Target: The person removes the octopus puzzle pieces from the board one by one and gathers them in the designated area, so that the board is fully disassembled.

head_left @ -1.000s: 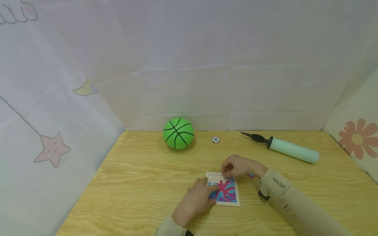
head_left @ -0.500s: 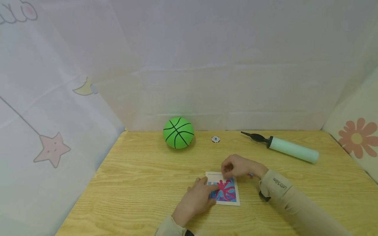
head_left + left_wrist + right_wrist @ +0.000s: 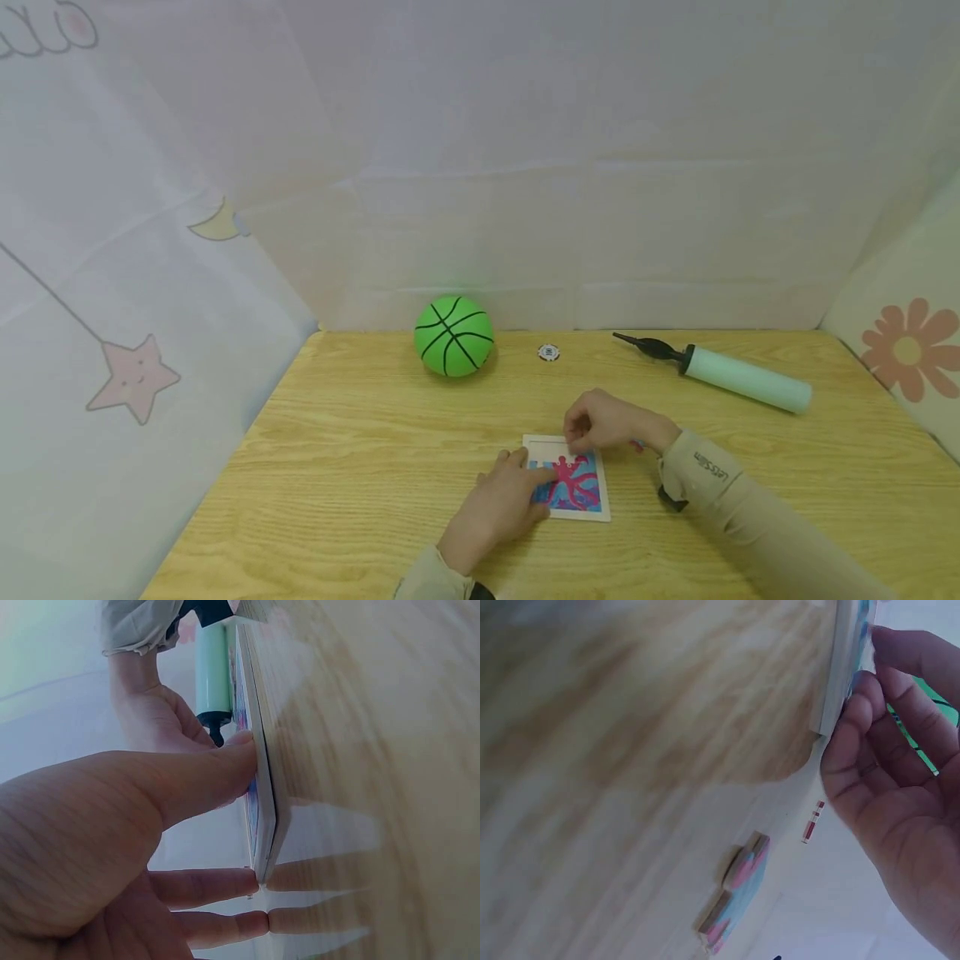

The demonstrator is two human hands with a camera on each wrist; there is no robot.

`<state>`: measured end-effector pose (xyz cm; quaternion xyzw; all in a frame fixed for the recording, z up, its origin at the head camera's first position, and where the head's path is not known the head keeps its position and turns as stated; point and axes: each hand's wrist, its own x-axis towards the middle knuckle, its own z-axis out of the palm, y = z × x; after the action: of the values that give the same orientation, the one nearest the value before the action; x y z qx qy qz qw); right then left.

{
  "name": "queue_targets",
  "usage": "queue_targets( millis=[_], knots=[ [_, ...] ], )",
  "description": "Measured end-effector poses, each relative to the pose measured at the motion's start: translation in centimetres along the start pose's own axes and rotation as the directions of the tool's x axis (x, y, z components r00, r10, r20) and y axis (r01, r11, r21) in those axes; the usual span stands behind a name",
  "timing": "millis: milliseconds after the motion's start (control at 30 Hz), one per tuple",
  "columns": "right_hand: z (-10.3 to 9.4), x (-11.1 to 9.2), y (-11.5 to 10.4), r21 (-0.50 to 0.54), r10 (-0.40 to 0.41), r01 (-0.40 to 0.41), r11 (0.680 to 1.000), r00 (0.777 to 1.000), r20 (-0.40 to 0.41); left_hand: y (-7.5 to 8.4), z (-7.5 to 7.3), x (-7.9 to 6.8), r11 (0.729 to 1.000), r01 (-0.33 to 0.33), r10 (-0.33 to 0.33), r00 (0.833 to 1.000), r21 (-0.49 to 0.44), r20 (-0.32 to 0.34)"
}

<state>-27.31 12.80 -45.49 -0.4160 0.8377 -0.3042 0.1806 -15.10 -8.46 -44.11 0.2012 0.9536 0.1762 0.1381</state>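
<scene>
A small white-framed jigsaw puzzle (image 3: 579, 516) lies flat on the table, with a pink octopus (image 3: 572, 487) on blue and purple. Its top strip shows bare white backing. My left hand (image 3: 501, 504) rests on the puzzle's left side, thumb and fingers spread along the frame; in the left wrist view the thumb (image 3: 217, 769) lies over the near edge. At the top right corner, my right hand (image 3: 603, 421) has its fingers curled down, pinching a puzzle piece mostly hidden by the fingertips (image 3: 862, 694). Partly behind the right wrist lies a loose puzzle piece (image 3: 739, 892).
A green ball (image 3: 453, 337) with black lines stands at the back of the wooden table (image 3: 360, 467). Right of it lies a poker chip (image 3: 548, 352). Farther right is a mint hand pump (image 3: 746, 381) with a black nozzle. Printed white cloth (image 3: 465, 233) hangs behind.
</scene>
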Motion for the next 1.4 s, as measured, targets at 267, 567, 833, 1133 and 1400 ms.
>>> queue_targets(
  millis=[267, 567, 833, 1133, 1400],
  knots=[
    [0.13, -0.43, -0.05, -0.007, 0.01, -0.01, 1.0, 1.0, 0.025, 0.11, 0.03, 0.0, 1.0, 0.005, -0.004, 1.0, 0.019, -0.012],
    [-0.27, -0.82, -0.06, -0.012, 0.067, -0.067, 0.998, 0.996, 0.055, 0.1, 0.03, 0.11, 1.0, -0.008, 0.009, 1.0, 0.009, -0.017],
    [-0.45, -0.98, -0.37, -0.023, 0.116, -0.115, 0.993, 0.99, 0.076, 0.1, 0.04, 0.07, 1.0, -0.01, 0.01, 1.0, 0.013, -0.023],
    [-0.29, -0.81, 0.4, 0.02, 0.088, -0.09, 0.996, 0.994, 0.071, 0.05, 0.18, 0.12, 0.999, -0.018, 0.019, 0.999, 0.037, -0.032],
    [-0.64, -0.82, 0.41, 0.114, 0.064, -0.071, 0.991, 0.996, 0.062, 0.1, 0.3, 0.14, 0.999, -0.01, 0.012, 0.999, 0.041, -0.032]
  ],
)
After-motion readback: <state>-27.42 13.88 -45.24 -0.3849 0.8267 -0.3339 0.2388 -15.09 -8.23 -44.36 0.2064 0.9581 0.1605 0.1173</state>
